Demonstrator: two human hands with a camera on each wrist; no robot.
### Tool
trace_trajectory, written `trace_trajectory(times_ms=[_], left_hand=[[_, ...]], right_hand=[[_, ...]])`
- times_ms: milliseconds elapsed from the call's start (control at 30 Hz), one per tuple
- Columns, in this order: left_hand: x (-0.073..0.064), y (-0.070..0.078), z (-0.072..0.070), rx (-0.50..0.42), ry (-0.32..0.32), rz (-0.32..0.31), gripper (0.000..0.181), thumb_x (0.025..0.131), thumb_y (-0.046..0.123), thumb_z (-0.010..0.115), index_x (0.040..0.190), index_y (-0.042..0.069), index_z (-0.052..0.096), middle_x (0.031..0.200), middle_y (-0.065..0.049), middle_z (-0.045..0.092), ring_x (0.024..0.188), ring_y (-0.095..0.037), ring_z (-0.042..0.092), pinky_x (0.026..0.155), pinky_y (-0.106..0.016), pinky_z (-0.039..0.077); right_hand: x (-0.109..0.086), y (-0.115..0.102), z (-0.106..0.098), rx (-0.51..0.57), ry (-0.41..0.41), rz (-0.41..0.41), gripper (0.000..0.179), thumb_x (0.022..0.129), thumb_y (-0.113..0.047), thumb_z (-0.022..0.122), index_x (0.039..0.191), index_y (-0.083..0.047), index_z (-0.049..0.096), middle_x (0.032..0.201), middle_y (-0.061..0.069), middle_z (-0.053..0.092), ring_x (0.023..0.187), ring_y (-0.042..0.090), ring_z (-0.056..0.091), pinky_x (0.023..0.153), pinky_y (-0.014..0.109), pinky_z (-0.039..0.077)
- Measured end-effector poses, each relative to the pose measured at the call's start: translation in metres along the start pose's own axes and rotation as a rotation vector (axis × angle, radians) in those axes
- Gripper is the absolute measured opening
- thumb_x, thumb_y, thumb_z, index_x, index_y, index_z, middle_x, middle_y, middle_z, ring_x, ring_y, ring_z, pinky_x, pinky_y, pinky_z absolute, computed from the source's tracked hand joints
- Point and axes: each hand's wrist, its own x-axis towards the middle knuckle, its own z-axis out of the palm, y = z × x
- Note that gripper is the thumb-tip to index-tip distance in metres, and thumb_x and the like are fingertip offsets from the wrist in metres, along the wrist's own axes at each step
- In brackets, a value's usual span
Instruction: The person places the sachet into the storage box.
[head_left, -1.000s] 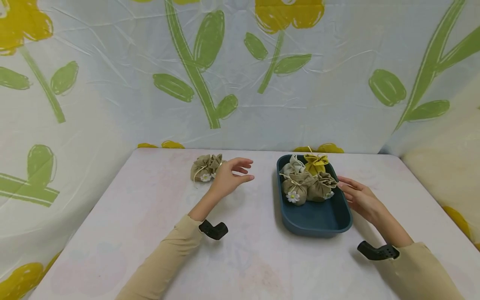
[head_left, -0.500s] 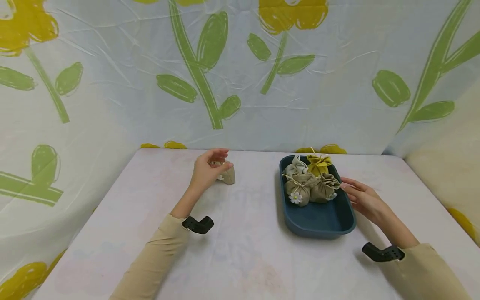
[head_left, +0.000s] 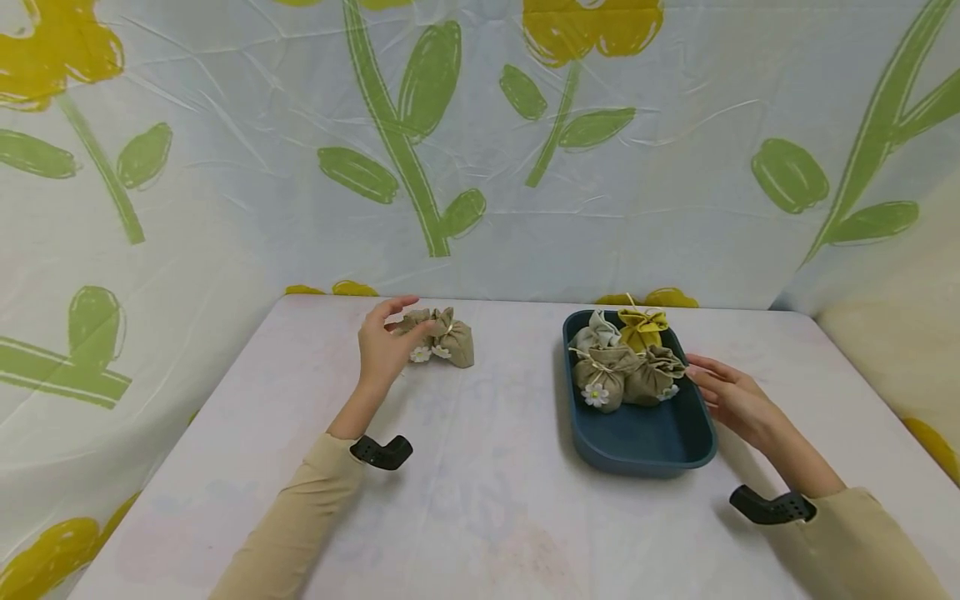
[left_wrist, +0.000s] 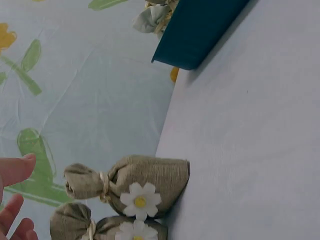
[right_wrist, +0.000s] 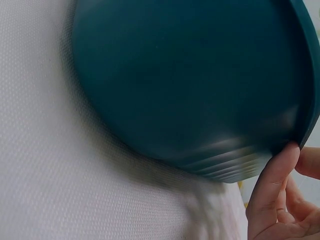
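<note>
Two brown linen drawstring pouches with white daisies stand side by side at the back left of the table; the right pouch (head_left: 454, 340) is in full view, the left pouch (head_left: 417, 320) partly behind my left hand (head_left: 384, 346). That hand is at their left side, thumb and fingers spread apart. In the left wrist view, its fingertips (left_wrist: 22, 167) are short of the pouches' gathered tops. My right hand (head_left: 738, 404) holds the right rim of a dark blue box (head_left: 637, 462), thumb outside it. Inside the box sit two brown pouches (head_left: 603, 375), a yellow pouch (head_left: 642, 332) and a pale grey pouch (head_left: 597, 331).
A white table (head_left: 480, 500) carries everything. Flower-printed cloth (head_left: 262, 167) rises behind it and along both sides. The front part of the box shows its bare floor, with the pouches bunched toward the back.
My left hand has moved left, passing across the two table pouches to their left side. The right hand stays at the box rim, and the pouches keep their places.
</note>
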Motion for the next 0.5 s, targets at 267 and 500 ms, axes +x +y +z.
trace_trajectory(times_ms=[267, 500], left_hand=[[0.010, -0.020, -0.010, 0.026, -0.066, -0.056, 0.043, 0.079, 0.018, 0.080, 0.118, 0.009, 0.066, 0.123, -0.011, 0.063, 0.117, -0.030, 0.052, 0.096, -0.049, 0.044], [0.014, -0.031, -0.016, 0.031, -0.166, -0.115, 0.054, 0.080, 0.016, 0.079, 0.129, 0.007, 0.058, 0.135, -0.014, 0.056, 0.127, -0.034, 0.048, 0.105, -0.052, 0.038]], right_hand=[[-0.001, 0.000, -0.001, -0.002, -0.008, -0.008, 0.019, 0.101, -0.020, 0.048, 0.106, -0.037, 0.055, 0.095, -0.018, 0.066, 0.085, 0.001, 0.063, 0.073, 0.020, 0.052], [-0.001, 0.000, 0.000, 0.006, -0.002, -0.006, 0.021, 0.101, -0.020, 0.049, 0.104, -0.039, 0.058, 0.094, -0.018, 0.066, 0.084, 0.001, 0.063, 0.072, 0.020, 0.052]])
